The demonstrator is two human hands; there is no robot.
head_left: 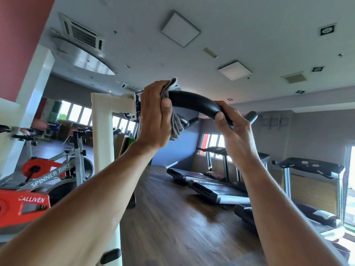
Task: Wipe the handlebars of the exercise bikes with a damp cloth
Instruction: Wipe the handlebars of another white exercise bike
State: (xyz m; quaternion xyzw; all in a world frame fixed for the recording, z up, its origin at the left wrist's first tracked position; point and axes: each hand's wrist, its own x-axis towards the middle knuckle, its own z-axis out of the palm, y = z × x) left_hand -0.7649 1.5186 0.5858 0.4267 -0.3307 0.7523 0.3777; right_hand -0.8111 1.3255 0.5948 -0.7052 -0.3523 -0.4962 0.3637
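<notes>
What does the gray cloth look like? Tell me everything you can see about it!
The gray cloth looks like soft, speckled knit fabric, bunched and folded. It is wrapped around the left end of the curved black handlebar. The left hand grips it there, thumb pressed across the front. A small corner pokes up above the fingers, and a longer crumpled flap hangs loose below the bar. Whether it is damp cannot be told. The right hand holds the bar farther along and does not touch the cloth.

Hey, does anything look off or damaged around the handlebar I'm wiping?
Nothing stands out. The left hand holds the grey cloth around the black handlebar, the right hand grips its other end, and its padding looks intact.
</notes>
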